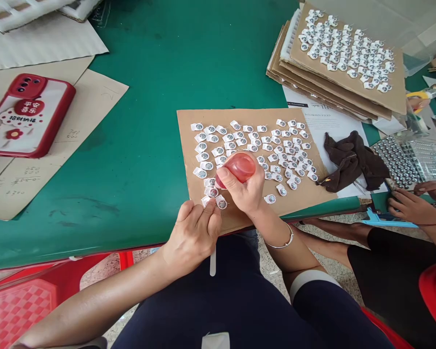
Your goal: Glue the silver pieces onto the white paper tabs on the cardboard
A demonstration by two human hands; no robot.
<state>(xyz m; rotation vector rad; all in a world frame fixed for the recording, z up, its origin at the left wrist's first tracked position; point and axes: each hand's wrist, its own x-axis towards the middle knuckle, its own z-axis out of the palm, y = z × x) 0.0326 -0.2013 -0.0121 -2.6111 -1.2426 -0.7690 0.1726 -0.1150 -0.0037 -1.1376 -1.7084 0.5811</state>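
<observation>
Over green table (145, 97), right hand (247, 191) grips bottle (241, 166); phone (29, 116) reads “平安喜乐”.

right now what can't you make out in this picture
All in the head view:
- white stick: upper part behind the left hand
- red bottle: partly covered by the right hand
- small white pieces: marks too small to read
- phone: corner cut off by left edge
- printed sheet: partly under cardboard stack, dark cloth

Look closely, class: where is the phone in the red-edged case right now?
In the head view, the phone lies at the far left, on brown paper with handwritten figures, over the green table.
</observation>
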